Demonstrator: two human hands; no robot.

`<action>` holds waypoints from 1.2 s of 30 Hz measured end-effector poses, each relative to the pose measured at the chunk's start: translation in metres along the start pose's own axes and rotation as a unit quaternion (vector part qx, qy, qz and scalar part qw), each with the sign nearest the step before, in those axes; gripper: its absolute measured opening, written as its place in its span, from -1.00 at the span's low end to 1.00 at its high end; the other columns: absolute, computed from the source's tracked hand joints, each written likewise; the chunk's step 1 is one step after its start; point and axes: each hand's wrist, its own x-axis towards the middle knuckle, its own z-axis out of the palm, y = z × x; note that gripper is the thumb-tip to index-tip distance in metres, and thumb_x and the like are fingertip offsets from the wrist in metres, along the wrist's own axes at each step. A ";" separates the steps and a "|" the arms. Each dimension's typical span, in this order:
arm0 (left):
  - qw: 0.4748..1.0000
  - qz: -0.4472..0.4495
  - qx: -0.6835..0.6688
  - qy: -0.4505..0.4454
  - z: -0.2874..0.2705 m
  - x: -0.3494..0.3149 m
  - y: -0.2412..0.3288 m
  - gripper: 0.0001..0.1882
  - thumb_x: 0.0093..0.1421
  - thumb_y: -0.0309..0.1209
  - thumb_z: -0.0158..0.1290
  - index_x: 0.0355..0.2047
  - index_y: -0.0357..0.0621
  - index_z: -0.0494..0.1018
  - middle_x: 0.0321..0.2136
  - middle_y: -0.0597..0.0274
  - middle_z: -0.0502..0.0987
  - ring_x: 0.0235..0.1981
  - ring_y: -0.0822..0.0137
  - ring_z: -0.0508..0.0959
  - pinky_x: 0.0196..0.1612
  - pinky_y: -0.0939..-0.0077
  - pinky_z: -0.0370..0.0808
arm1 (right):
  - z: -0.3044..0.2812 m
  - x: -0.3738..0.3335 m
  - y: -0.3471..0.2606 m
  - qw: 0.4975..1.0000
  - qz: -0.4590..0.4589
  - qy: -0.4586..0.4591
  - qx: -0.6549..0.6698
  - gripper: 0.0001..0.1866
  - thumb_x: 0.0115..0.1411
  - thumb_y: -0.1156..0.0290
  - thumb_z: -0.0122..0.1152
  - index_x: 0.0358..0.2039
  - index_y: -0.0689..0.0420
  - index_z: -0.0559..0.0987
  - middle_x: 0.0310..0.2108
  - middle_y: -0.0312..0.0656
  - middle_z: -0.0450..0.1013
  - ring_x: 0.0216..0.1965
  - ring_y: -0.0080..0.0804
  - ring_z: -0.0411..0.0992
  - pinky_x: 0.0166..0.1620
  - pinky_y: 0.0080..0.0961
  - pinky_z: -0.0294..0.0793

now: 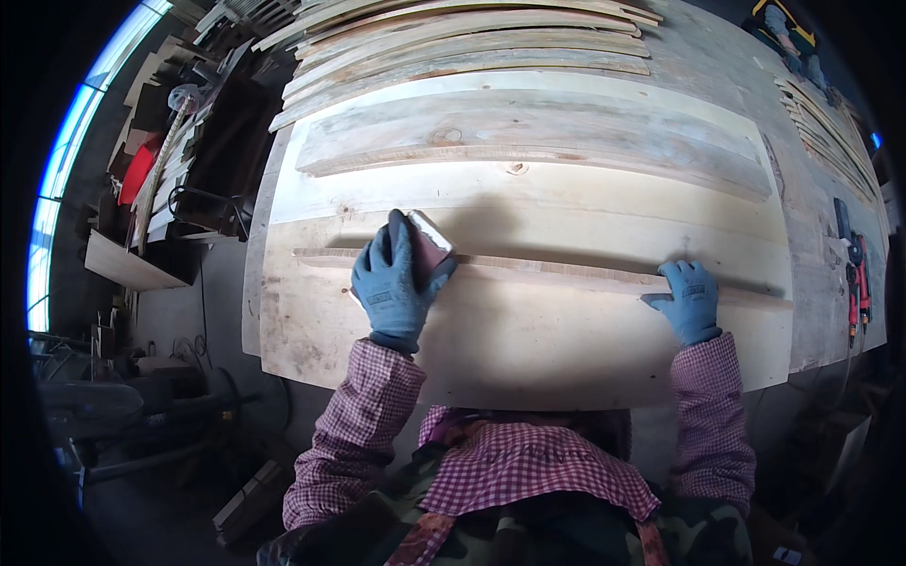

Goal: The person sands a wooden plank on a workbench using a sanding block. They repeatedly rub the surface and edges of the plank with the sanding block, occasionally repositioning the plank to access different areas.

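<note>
A long narrow wooden board (547,268) stands on its edge across the pale wooden panel (538,349) on the table. My left hand (394,288), in a blue-grey glove, is closed round a sanding block (430,242) with a reddish-brown face and a white side. It is at the board's left part; whether the block touches the wood is unclear. Toward the right end, my right hand (691,297), gloved alike, grips the board with fingers over its top edge and thumb on the near side. Beyond them a wider plank (528,132) lies parallel to it.
Several long strips of wood (472,42) are stacked at the far side of the table. Red and black tools (857,274) lie at the right edge, near more thin strips (826,137). Scrap wood (132,259) and a red object (140,170) are at the left. Another person (788,38) is at the far right.
</note>
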 end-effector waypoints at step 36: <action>0.899 0.228 -0.304 -0.220 0.013 0.036 0.173 0.19 0.11 0.20 0.16 0.45 -0.26 -0.19 0.07 -0.07 0.42 0.10 -0.05 0.42 0.25 0.08 0.27 | -0.027 -0.006 -0.023 0.979 -0.062 0.073 0.178 0.45 -0.41 -0.16 0.64 0.45 0.06 0.04 0.37 0.02 0.14 0.31 0.04 0.18 0.31 0.01 0.15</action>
